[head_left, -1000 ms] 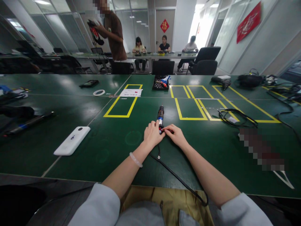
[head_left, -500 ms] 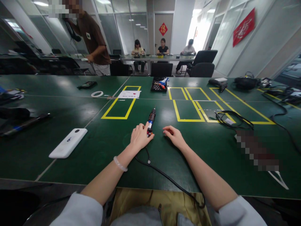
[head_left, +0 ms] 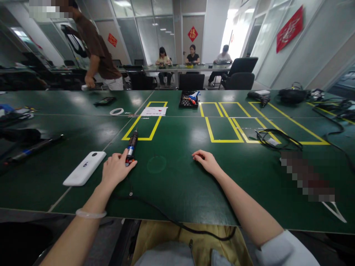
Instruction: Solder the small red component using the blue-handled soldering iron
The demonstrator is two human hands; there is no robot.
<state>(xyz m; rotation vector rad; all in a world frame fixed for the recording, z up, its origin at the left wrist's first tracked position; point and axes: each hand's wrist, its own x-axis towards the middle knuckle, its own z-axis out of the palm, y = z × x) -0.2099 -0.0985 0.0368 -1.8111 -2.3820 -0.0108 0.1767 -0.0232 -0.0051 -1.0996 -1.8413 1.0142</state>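
Observation:
My left hand (head_left: 116, 168) is closed around the rear of a dark electric screwdriver (head_left: 132, 145), which has a silver-and-blue band. Its thin tip points away from me, over the near edge of a yellow tape outline, and my palm hides part of its back end. A black cord (head_left: 166, 216) trails from the tool across the table's front edge. On the bare green tabletop to the right rests my right hand (head_left: 205, 160), loosely curled with fingers a little apart and nothing in it.
Left of my left hand lies a white phone-shaped device (head_left: 84, 169). Farther back are a tape roll (head_left: 116, 111), a paper sheet (head_left: 154, 111) and a black tray (head_left: 189, 99) of tools. Coiled cable (head_left: 279, 139) sits at right. A person (head_left: 97, 48) stands beyond the table.
My left hand has slid the electric screwdriver leftward over the table, its cord trailing along. My right hand has stayed in place. The standing person across the room has moved left.

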